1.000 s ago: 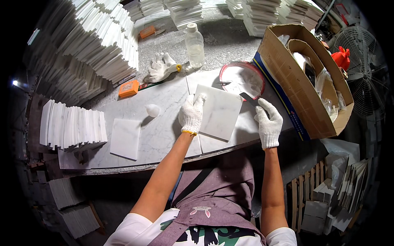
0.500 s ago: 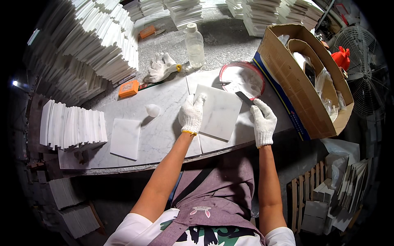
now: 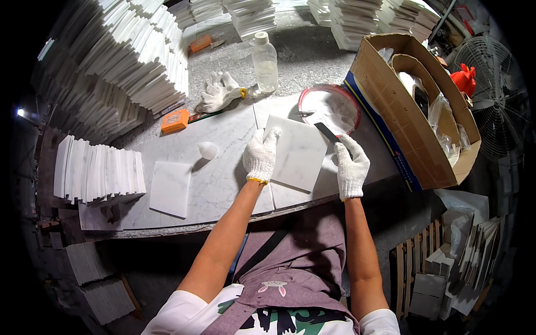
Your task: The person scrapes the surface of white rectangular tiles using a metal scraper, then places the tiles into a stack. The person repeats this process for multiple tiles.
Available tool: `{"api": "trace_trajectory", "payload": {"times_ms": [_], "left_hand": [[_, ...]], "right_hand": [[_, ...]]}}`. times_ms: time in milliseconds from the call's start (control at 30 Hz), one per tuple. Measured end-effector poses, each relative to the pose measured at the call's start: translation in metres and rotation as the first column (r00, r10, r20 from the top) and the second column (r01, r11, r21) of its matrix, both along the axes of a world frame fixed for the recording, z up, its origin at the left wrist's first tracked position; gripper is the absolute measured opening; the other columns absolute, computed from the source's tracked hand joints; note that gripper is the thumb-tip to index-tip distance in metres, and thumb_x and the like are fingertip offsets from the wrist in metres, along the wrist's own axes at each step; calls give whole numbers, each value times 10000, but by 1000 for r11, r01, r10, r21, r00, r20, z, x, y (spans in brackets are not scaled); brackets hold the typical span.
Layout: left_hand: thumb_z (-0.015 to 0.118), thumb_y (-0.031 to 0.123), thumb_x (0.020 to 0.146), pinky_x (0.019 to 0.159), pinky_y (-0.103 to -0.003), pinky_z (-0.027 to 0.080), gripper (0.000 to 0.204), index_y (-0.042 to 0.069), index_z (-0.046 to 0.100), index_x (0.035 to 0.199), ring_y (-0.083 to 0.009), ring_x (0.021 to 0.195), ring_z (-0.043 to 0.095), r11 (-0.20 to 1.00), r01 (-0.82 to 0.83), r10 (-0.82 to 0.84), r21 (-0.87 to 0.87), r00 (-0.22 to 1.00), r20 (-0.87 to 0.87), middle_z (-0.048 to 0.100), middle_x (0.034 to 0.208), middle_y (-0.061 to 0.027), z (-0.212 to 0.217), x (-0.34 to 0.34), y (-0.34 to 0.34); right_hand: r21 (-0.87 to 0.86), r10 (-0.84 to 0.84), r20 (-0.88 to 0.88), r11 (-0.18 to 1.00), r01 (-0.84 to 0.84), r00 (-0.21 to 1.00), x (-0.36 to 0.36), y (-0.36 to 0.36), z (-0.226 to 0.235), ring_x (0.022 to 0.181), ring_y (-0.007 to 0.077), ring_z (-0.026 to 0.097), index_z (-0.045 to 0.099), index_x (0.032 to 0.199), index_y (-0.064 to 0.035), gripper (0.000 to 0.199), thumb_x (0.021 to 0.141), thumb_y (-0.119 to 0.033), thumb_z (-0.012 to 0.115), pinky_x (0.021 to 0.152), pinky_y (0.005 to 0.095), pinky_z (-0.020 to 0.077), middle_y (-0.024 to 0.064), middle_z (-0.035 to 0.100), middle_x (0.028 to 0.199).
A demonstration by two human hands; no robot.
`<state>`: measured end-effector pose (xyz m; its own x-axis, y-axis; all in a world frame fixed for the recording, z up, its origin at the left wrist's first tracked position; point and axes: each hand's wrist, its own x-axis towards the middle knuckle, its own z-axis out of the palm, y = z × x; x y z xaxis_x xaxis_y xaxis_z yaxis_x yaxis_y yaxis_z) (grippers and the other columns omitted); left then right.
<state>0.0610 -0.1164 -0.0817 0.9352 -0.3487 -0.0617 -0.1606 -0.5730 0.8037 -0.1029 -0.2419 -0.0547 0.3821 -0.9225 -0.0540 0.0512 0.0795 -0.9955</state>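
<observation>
My left hand (image 3: 259,157), in a white knitted glove, grips the left edge of a square white marble tile (image 3: 300,155), its thumb over the top face. The tile is held at a slight turn above the worktop. My gloved right hand (image 3: 352,170) is closed on a dark flat scraper blade (image 3: 326,132), whose tip points up and left over the tile's upper right corner. Just beyond the blade is a red-rimmed bowl (image 3: 301,101) of white paste (image 3: 335,109), with a thin tool resting in it. Another tile (image 3: 170,190) lies flat to the left.
A small white round lump (image 3: 207,150), spare gloves (image 3: 218,95), an orange box (image 3: 175,121) and a clear bottle (image 3: 265,64) are on the worktop (image 3: 223,184). Tile stacks (image 3: 100,173) line the left and back. At right stands a cardboard box (image 3: 413,111), with a fan (image 3: 491,100) beyond.
My right hand has shifted a little to the left with the scraper blade, whose tip is now over the tile's upper right corner. My left hand and the tile are almost still.
</observation>
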Motion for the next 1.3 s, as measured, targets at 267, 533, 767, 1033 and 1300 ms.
{"api": "trace_trajectory", "payload": {"times_ms": [267,533,767,1033,1300], "left_hand": [[599,539,882,678,-445,482,443,106,672,939,-348,776,652,1000,3,-3,22,1000,-1,684,803,-141,8,-3,-1],[602,542,879,688,-453,482,446,104,667,932,-357,795,653,1000,-6,6,22,1000,-8,687,816,-146,2,-2,-1],[602,493,912,624,-394,442,448,54,665,847,-260,650,579,1000,-22,22,-8,998,58,623,687,-112,1,-3,-2],[605,544,882,674,-445,473,445,108,679,928,-337,760,640,1000,-10,9,15,999,44,677,794,-140,2,-2,-1],[604,529,891,641,-435,453,436,97,669,890,-326,698,612,999,-31,30,8,999,25,654,748,-144,10,-7,0]], "right_hand": [[12,-79,25,997,79,997,10,-2,-13,878,109,662,648,1180,28,293,901,-59,676,690,220,538,90,688,1112],[101,-114,65,989,107,991,15,4,-9,775,94,644,643,1179,38,300,903,-72,678,637,221,530,103,692,1083],[60,-94,6,994,94,996,23,16,7,672,70,592,662,1162,1,261,913,-78,658,536,213,490,50,683,949],[-113,-175,27,978,177,984,28,3,-15,738,76,610,651,1188,9,279,920,-69,649,611,206,508,76,695,1057],[-134,-156,-69,980,146,985,3,-27,10,852,119,650,676,1153,-2,252,911,-72,658,720,242,529,89,700,1096]]}}
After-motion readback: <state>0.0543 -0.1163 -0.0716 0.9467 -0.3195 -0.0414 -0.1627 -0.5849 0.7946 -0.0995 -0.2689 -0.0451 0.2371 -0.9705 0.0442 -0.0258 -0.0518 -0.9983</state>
